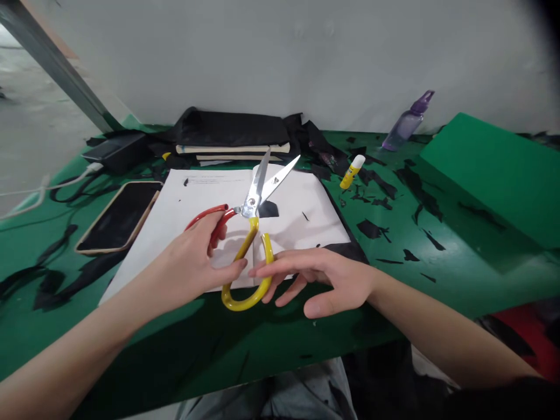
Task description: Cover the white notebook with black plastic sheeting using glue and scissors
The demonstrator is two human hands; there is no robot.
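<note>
A pair of scissors (251,206) with one red and one yellow handle is held above an open book (210,219), its blades parted and pointing away from me. My left hand (188,256) has its fingers curled round the red handle, and its thumb reaches to the yellow one. My right hand (328,277) is at the yellow loop, with its index finger against the loop's right side and the other fingers and thumb apart. A small dark piece (268,209) lies on the page behind the blades.
A phone (120,217) lies left of the book. Behind it sit a black box with a cable (116,149) and a black-covered stack (231,129). A glue stick (352,171), a purple spray bottle (405,125), black scraps (371,228) and a green board (499,175) are rightward.
</note>
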